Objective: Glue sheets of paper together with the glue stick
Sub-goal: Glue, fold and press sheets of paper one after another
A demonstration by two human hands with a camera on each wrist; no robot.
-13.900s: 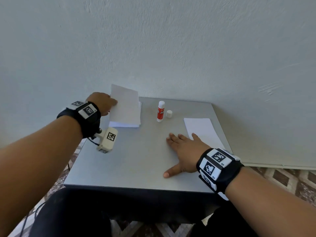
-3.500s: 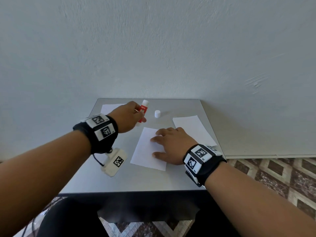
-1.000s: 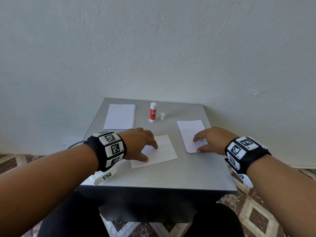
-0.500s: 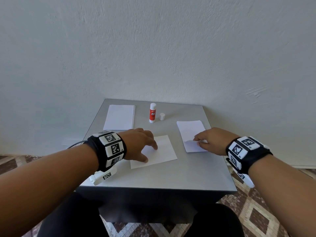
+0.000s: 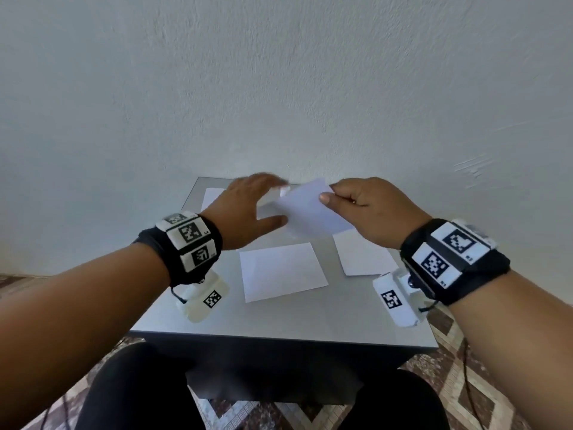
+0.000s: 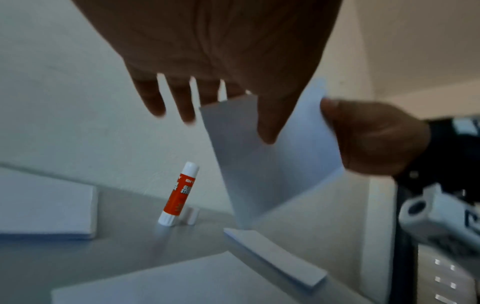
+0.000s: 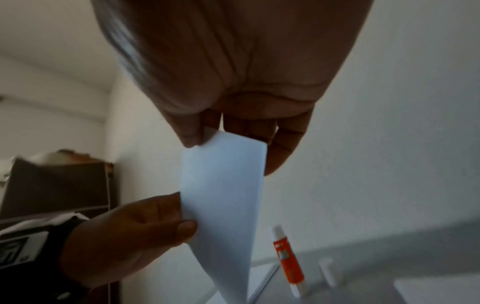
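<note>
A single sheet (image 5: 310, 209) is held raised above the table (image 5: 279, 324), pinched at its right edge between thumb and fingers of the right hand (image 5: 369, 209). The left hand (image 5: 248, 209) is at the sheet's other edge with fingers extended and relaxed; in the left wrist view the thumb is seen lying across the paper's face, but a closed grip is not shown (contact is likely a steadying touch, judged only). The lifted sheet is probably meant to be brought over the sheet lying flat (image 5: 282, 271) in the middle of the table, so two-handed support would keep it from flopping and allow alignment. A further small stack (image 5: 362, 259) is seen at the right, partly under the raised sheet, and another stack (image 6: 46, 205) at the far left. The glue stick (image 6: 179, 193) is hidden behind the hands in the head view; it is shown only by the wrist cameras, standing upright and uncapped near the wall, its cap (image 6: 191, 216) just beside it. The pinch itself is shown best in the right wrist view, where the paper hangs downward from the fingertips (image 7: 192, 137). Whether glue is on the flat sheet cannot be told.
</note>
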